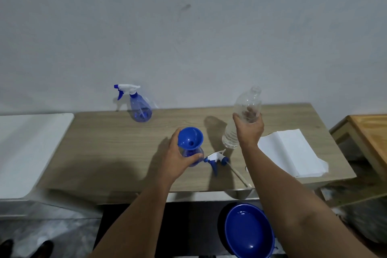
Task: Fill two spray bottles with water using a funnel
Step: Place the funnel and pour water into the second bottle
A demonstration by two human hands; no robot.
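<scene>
Wood-grain table [117, 132] stands against a pale blue-grey wall [188, 27], and everything else sits in relation to it. A white surface [25, 148] adjoins the table's left end, a light wooden piece of furniture [368, 132] stands off its right end, and a blue basin [249, 232] holding some water lies below its near edge.

At the table's back edge, towards the left, a blue spray bottle [140, 109] stands upright with its white trigger head on. Near the table's middle a second, open spray bottle [193, 154] stands with a blue funnel [190, 138] seated in its neck. The left hand [178, 155] wraps this bottle just under the funnel, fingers curled round its far side and thumb across the near side.

Just right of it on the table lies a removed trigger head [215, 160] with its dip tube trailing towards the near edge. The right hand [249, 130] grips a clear plastic bottle [243, 119] around its middle, fingers clamped on it, holding it above the table with the uncapped mouth up and tilted away; a little water shows in its lower end. A folded white cloth [293, 153] lies at the table's right end.
</scene>
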